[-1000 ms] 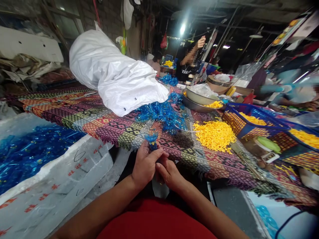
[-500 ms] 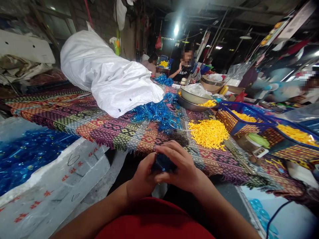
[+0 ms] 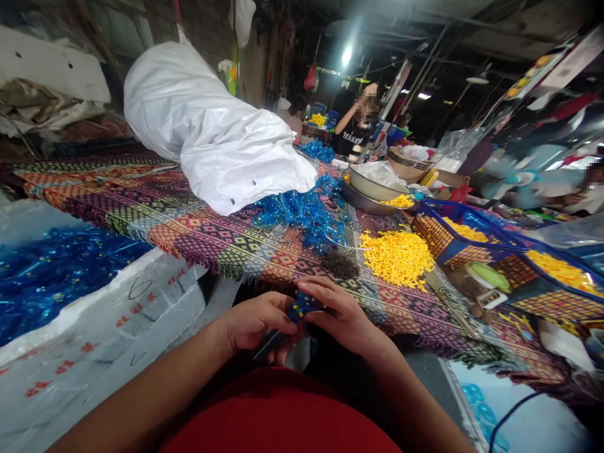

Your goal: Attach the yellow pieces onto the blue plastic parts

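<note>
Both hands meet in front of my red shirt, just below the table's fringed edge. My left hand [image 3: 264, 321] is closed around a dark, stick-like tool [image 3: 267, 344] that slants down to the left. In my right hand [image 3: 337, 311] a blue translucent plastic piece [image 3: 304, 304] with small yellow bits is gripped between thumb and fingers. The fingertips of my left hand reach this piece too. Beyond the hands lie a small dark pile of tiny parts [image 3: 340, 264], a heap of yellow pieces [image 3: 399, 257] and a tangle of blue plastic parts [image 3: 306, 217].
A patterned cloth [image 3: 202, 242] covers the table. On it lie a large white sack [image 3: 221, 135], metal bowls [image 3: 370, 189] and blue baskets [image 3: 453, 233] of yellow pieces. A foam box [image 3: 155, 314] stands left. Another person [image 3: 356, 129] sits across, and a fan [image 3: 519, 179] stands right.
My left hand has shifted left and turned, bringing the dark tool into view. The blue piece now shows more clearly between the hands. The view has tilted slightly.
</note>
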{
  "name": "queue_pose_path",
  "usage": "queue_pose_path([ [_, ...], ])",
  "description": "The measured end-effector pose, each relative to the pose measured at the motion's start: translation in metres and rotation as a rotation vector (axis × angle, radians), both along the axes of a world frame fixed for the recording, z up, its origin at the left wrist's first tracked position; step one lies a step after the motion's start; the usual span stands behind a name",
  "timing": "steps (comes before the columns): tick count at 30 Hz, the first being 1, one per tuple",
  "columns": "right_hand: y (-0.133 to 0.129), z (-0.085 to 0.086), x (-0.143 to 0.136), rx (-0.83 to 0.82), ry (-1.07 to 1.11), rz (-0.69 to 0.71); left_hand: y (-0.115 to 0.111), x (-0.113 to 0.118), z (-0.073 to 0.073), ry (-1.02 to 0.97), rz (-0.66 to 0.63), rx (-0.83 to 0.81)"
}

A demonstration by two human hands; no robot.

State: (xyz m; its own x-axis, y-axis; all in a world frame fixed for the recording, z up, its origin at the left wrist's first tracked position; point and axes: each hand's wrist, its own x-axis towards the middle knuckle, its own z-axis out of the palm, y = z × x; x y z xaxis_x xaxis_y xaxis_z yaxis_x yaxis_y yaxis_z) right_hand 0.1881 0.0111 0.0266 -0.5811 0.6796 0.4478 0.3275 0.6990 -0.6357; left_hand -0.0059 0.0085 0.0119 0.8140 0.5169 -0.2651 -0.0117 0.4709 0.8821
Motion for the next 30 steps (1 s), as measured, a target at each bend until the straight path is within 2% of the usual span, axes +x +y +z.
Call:
queue_pose_path([
  [1,-0.001,-0.002,0.001,0.009,0.004,-0.009,0.000,-0.001,0.000,0.008,-0.013,0.021],
  [2,-0.002,-0.004,0.001,0.019,0.008,-0.033,0.000,-0.001,0.000,0.052,0.025,0.112],
  [3,-0.002,-0.006,0.001,0.028,0.013,-0.069,-0.001,0.000,0.001,0.131,0.103,0.269],
  [6,-0.003,-0.010,-0.001,0.027,0.018,-0.182,-0.007,0.005,0.004,0.484,0.361,0.933],
  [8,-0.004,-0.008,-0.002,0.004,0.008,-0.223,-0.011,0.007,0.006,0.683,0.363,1.266],
  [11,-0.009,-0.003,-0.003,-0.006,-0.014,-0.229,-0.016,0.008,0.006,0.803,0.252,1.475],
  [13,-0.013,0.001,-0.004,0.011,-0.014,-0.235,-0.017,0.007,0.005,0.801,0.222,1.525],
  [16,-0.016,0.001,-0.007,0.032,-0.011,-0.249,-0.016,0.005,0.004,0.767,0.205,1.516],
  [24,-0.013,-0.016,-0.014,-0.045,-0.022,-0.270,-0.013,0.003,-0.011,0.712,0.222,1.306],
  [28,-0.012,-0.029,-0.011,-0.077,0.103,-0.268,-0.006,-0.001,-0.007,0.603,0.309,1.136],
  [30,-0.014,-0.035,-0.007,-0.059,0.152,-0.242,-0.002,-0.005,-0.001,0.475,0.253,0.948],
])
